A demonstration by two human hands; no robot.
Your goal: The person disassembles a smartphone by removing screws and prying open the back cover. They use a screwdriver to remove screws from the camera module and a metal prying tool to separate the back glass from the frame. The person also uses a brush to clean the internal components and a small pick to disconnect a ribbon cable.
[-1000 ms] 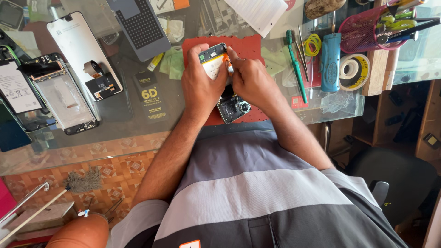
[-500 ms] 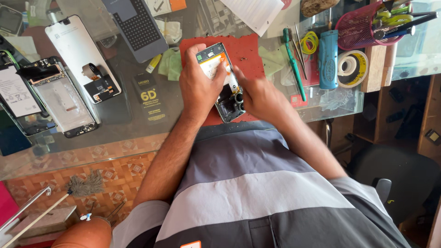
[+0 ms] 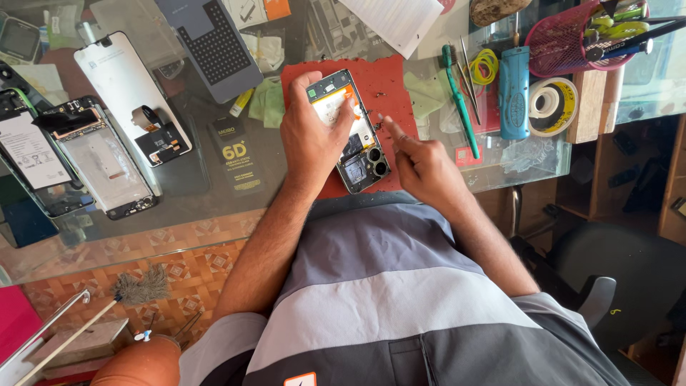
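Gripping the opened phone [image 3: 350, 132] by its edges over the red mat [image 3: 389, 82], the left hand [image 3: 311, 139] stays clamped while the right hand [image 3: 421, 168], fingers loosely apart, hovers just beside this light, rigid, likely fragile device.

Tape roll [image 3: 551, 104], green toothbrush [image 3: 459, 106]

One view only: head camera, looking steeply down from above your own torso onto the glass table [image 3: 214, 214]. Table edge runs across mid-frame; far side of the bench is at the top. Close range: your forearms and lap fill the lower half. Floor visible bottom left, through the glass.
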